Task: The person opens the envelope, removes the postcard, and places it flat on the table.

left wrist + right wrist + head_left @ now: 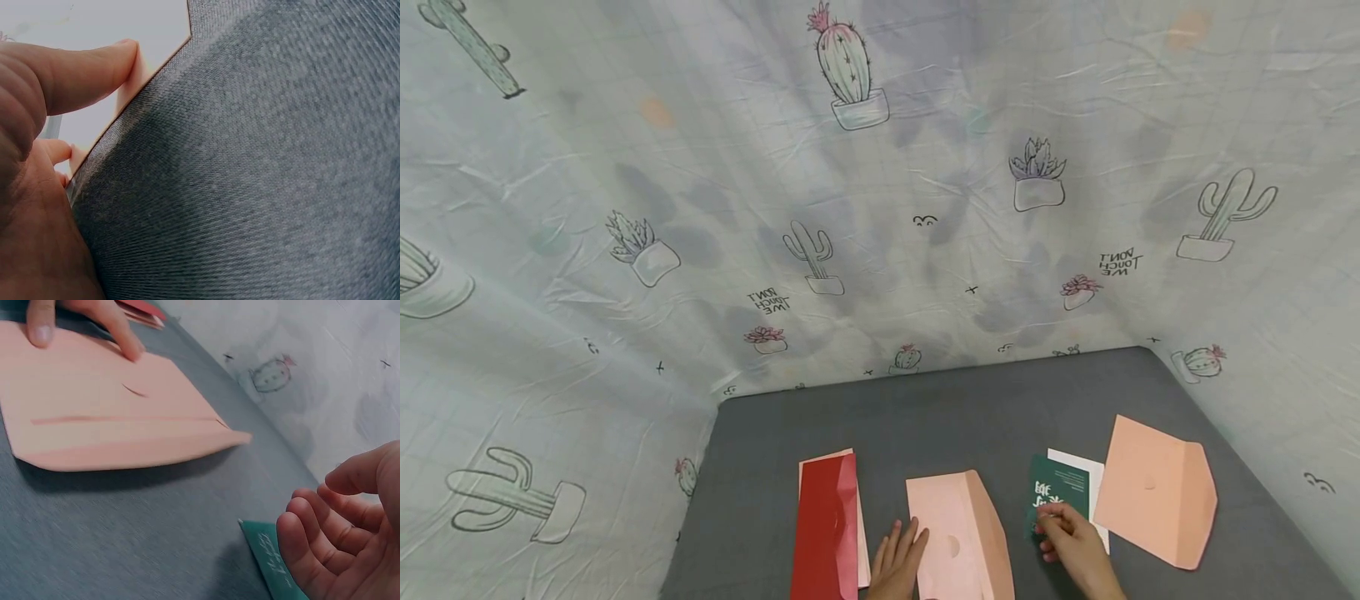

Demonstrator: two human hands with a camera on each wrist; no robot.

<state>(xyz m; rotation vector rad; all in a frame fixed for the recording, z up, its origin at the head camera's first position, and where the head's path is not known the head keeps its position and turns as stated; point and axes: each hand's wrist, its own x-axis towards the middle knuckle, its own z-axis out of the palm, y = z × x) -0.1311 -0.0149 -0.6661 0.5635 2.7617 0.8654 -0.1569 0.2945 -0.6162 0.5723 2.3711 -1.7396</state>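
My left hand (898,562) rests with extended fingers on the left edge of a light pink envelope (943,521), whose flap stands open on the right. In the left wrist view the thumb (94,72) lies on the pale paper near its edge. In the right wrist view the same envelope (94,394) shows a small curved slit and a raised flap. My right hand (1071,542) hovers over the lower part of a dark green card (1067,479) with white lettering. Its fingers (300,531) are loosely curled, with nothing visible between them and the thumb.
A red envelope (820,525) lies on the left over a pale pink one (863,554). Beside the green card are a white card (1097,475) and a peach envelope (1150,492) with its flap open. All rest on a dark grey table (940,417) against cactus-print sheeting (880,192).
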